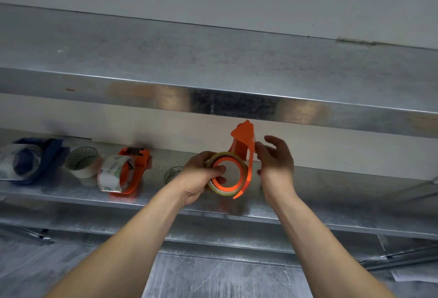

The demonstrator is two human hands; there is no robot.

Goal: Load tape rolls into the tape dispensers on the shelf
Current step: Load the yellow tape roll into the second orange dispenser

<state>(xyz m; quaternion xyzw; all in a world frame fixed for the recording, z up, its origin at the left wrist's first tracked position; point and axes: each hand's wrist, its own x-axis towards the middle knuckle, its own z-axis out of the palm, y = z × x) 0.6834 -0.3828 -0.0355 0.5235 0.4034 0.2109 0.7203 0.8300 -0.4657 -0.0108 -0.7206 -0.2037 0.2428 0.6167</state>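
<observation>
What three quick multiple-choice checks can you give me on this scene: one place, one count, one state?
1. The loose white roll sits: A) between the blue dispenser and the parked orange dispenser; B) inside a box; C) on the floor.
2. Orange dispensers in view: A) one; B) two; C) three.
3. The left hand is: A) open and flat; B) gripping the tape roll in the held dispenser; C) hanging idle.

Key: 1 A, it stands on the shelf between them; 2 B, one is parked and one is held; 3 B, its fingers curl into the roll's core.
</observation>
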